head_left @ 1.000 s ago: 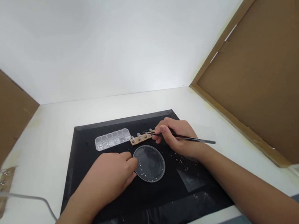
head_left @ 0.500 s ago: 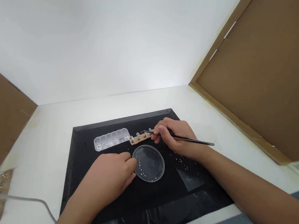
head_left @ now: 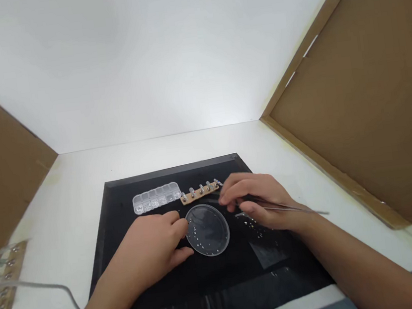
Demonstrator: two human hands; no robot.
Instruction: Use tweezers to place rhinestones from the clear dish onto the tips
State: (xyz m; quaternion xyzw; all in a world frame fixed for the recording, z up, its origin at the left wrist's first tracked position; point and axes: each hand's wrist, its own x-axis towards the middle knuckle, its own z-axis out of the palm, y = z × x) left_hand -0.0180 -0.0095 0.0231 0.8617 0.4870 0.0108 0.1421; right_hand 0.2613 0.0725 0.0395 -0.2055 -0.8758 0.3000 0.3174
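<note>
My left hand (head_left: 157, 243) lies curled at the left side of a clear round dish (head_left: 222, 240), its forefinger and thumb tips against the rim. Small pale bits lie in the dish, mostly toward its left and lower side. In my right hand (head_left: 258, 195) is a pair of slim tweezers (head_left: 300, 208), the ends pointing back over the wrist; the tips are blurred near the dish's upper right. Behind the dish stands a wooden strip (head_left: 199, 194) with several small clear and metal pieces on it. Left of this strip sits a clear compartment box (head_left: 156, 197) with shiny bits in its front row.
A black mat (head_left: 192, 286) lies under everything on the white table (head_left: 80, 167). Tiny scattered bits (head_left: 254, 226) and a clear film piece (head_left: 268, 253) are by my right wrist. At left, a grey cable (head_left: 45, 283) crosses another strip with fittings (head_left: 9, 279). Brown boards flank both sides.
My right hand has moved right and slightly down with the tweezers, away from the wooden strip, uncovering its right end. The left thumb has spread out from the fingers. The view has shifted slightly.
</note>
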